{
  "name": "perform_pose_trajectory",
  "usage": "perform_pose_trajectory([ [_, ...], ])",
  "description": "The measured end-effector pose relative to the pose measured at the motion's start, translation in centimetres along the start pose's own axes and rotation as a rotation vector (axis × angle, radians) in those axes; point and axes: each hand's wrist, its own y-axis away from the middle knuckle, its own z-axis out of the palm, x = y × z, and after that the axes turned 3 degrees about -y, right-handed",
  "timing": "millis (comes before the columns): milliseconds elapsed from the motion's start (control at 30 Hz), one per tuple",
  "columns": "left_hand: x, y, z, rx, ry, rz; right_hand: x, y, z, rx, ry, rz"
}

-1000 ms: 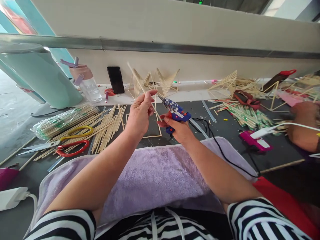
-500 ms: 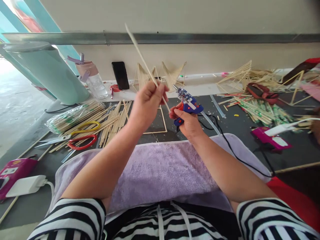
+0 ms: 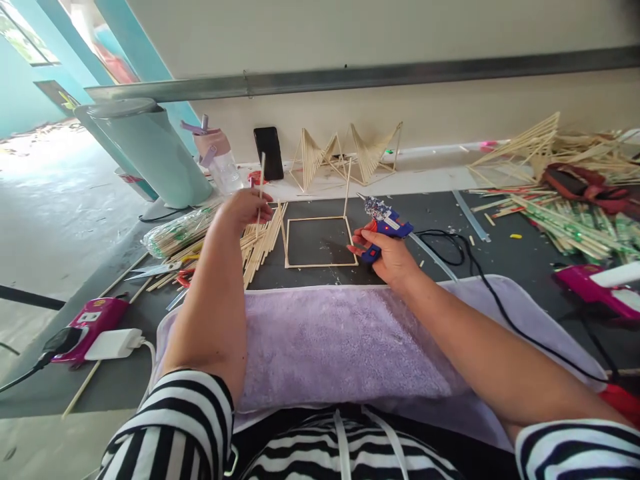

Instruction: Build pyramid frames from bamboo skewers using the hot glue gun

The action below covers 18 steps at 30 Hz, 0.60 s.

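My left hand [image 3: 247, 208] is above the pile of loose wooden sticks [image 3: 265, 245], its fingers closed on one thin wooden stick [image 3: 261, 175] that stands nearly upright. In my right hand [image 3: 384, 252] is a blue glue gun [image 3: 390, 225] with a speckled front, its nozzle pointing up and left and a small red light lit. Between the hands, a rectangular stick frame [image 3: 320, 265] lies flat on the dark table. One stick [image 3: 347, 190] rises from its back right corner, and another [image 3: 284, 237] leans up from the front left corner.
Stick models [image 3: 367, 157] and a phone [image 3: 270, 153] stand by the wall. Left are a bottle [image 3: 223, 167], a teal container [image 3: 150, 153], scissors [image 3: 155, 269] and a power strip [image 3: 93, 323]. A purple towel [image 3: 325, 347] lies in front; the glue gun's black cord [image 3: 493, 303] crosses it.
My left hand has moved left and down with the stick, away from the glue gun, and the stick is now more upright. The view has shifted left, and the stick frame shows fully.
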Motion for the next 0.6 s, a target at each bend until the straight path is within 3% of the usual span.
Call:
perform_pose_trajectory([
  [133, -2.8, -2.2, 2.4, -0.132, -0.389, -0.05, 0.0, -0.1, -0.3, -0.016, 0.032, 0.007],
  [233, -3.8, -3.0, 2.7, -0.192, -0.537, -0.069, 0.1, -0.1, -0.3, -0.032, 0.039, 0.009],
  [433, -3.2, -2.8, 2.3, -0.292, -0.745, -0.061, 0.2, 0.0, -0.2, -0.042, 0.05, -0.009],
  [600, -2.6, -2.2, 2.6, -0.282, -0.775, -0.047, 0.2, -0.1, -0.3, -0.051, 0.052, -0.032],
])
